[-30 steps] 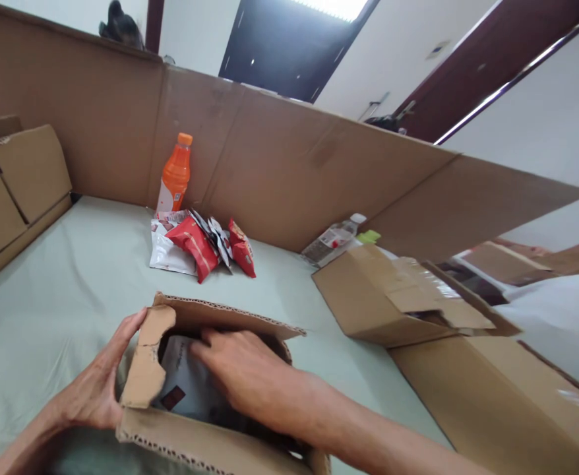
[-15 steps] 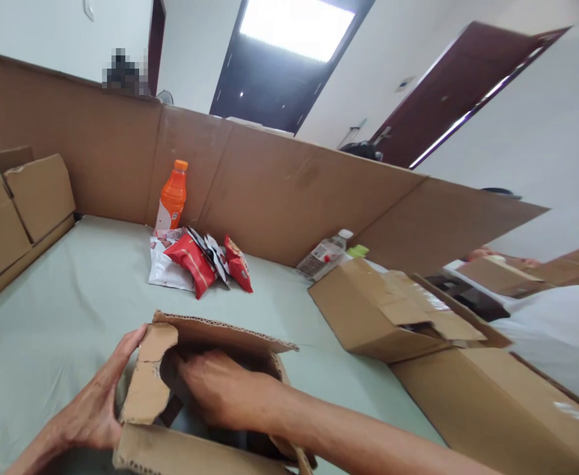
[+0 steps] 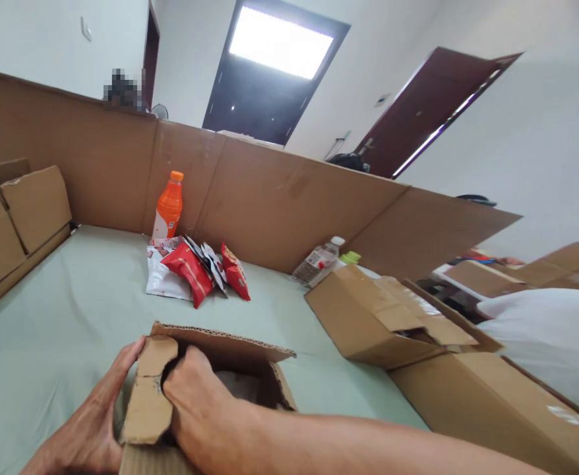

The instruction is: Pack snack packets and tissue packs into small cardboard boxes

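Observation:
A small open cardboard box (image 3: 230, 349) with a torn left flap sits on the pale green table cover (image 3: 62, 316) right in front of me. My left hand (image 3: 91, 422) grips the outside of that torn flap. My right hand (image 3: 195, 409) reaches into the box just behind the flap. Its fingers curl downward, and their tips and whatever they hold are hidden. A bit of a white packet (image 3: 235, 384) shows inside the box to the right of that hand.
An orange drink bottle (image 3: 169, 206) and several red and white snack packets (image 3: 190, 267) lie by the cardboard wall (image 3: 270, 198). A water bottle (image 3: 319, 260) lies further right. Cardboard boxes (image 3: 383, 316) (image 3: 492, 402) crowd the right, more boxes (image 3: 7, 224) the left.
My right hand has slid left and deeper into the box, up against the torn flap, covering most of the white packet. My left hand stays on the flap. The view has tilted upward.

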The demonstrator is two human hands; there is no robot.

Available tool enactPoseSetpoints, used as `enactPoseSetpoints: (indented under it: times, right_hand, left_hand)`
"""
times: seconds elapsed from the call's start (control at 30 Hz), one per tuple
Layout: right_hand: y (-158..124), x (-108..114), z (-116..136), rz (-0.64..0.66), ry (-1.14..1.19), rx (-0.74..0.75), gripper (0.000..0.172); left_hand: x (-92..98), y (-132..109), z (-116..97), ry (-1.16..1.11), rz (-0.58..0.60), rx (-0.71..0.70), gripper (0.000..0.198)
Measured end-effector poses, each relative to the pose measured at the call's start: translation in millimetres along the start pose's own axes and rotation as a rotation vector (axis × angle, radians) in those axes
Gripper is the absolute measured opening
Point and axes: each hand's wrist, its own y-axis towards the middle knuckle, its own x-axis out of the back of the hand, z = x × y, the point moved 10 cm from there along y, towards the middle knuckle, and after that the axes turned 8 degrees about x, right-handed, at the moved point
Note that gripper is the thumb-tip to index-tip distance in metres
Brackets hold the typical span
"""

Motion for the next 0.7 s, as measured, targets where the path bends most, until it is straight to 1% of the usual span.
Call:
enactPoseSetpoints:
  times: [0.07,0.1,0.13,0.17,0.23,0.3,0.33,0.37,0.43,0.47,0.5,0.57,0.6,0.63,0.67,0.7]
  right_hand:
    - [-25,15,-1,0.104,-0.110,-0.013,0.009]
    - [-37,24,-4,0.128,-0.150,-0.023,0.012]
    - [-47,35,-7,0.112,-0.182,-0.030,0.015]
    - [-55,47,-11,0.060,-0.200,-0.036,0.017]
    - [-69,70,-18,-0.099,-0.160,-0.018,0.016]
    - [-83,84,-26,-0.243,0.013,0.010,0.010]
    - [-90,88,-33,-0.296,0.130,0.004,0.008]
    - [-97,89,-41,-0.336,0.247,-0.020,0.010]
    - [-111,84,-56,-0.377,0.443,-0.103,0.013]
    - [-116,77,-61,-0.361,0.525,-0.144,0.011]
    - [-118,65,-63,-0.314,0.596,-0.172,0.009]
    - [-119,38,-59,-0.183,0.700,-0.187,0.014]
    - [-118,27,-55,-0.128,0.737,-0.174,0.017]
    - [-118,20,-51,-0.105,0.768,-0.152,0.021]
    - [-119,18,-51,-0.123,0.802,-0.135,0.027]
    - [-123,20,-55,-0.175,0.849,-0.137,0.031]
  left_hand:
    - [1.1,0,-5,-0.013,-0.019,-0.013,0.129]
    - [1.6,1,-7,-0.020,-0.024,-0.014,0.128]
    - [2.1,1,-8,-0.024,-0.028,-0.011,0.126]
    - [2.1,1,-7,-0.025,-0.024,-0.002,0.124]
    - [1.7,1,-4,-0.024,-0.007,0.028,0.121]
    - [1.0,1,1,-0.034,0.016,0.049,0.124]
    - [1.0,0,3,-0.044,0.023,0.057,0.126]
    - [0.9,0,4,-0.056,0.030,0.064,0.128]
    - [0.4,0,5,-0.080,0.042,0.073,0.130]
    - [0.1,0,4,-0.090,0.047,0.076,0.130]
    - [-0.6,0,2,-0.100,0.056,0.079,0.131]
    - [-2.9,2,-3,-0.118,0.083,0.092,0.136]
    - [-3.4,2,-5,-0.124,0.089,0.103,0.137]
    - [-3.7,3,-8,-0.126,0.095,0.112,0.137]
    - [-3.9,3,-10,-0.129,0.100,0.112,0.137]
    - [-3.5,3,-12,-0.133,0.099,0.109,0.136]
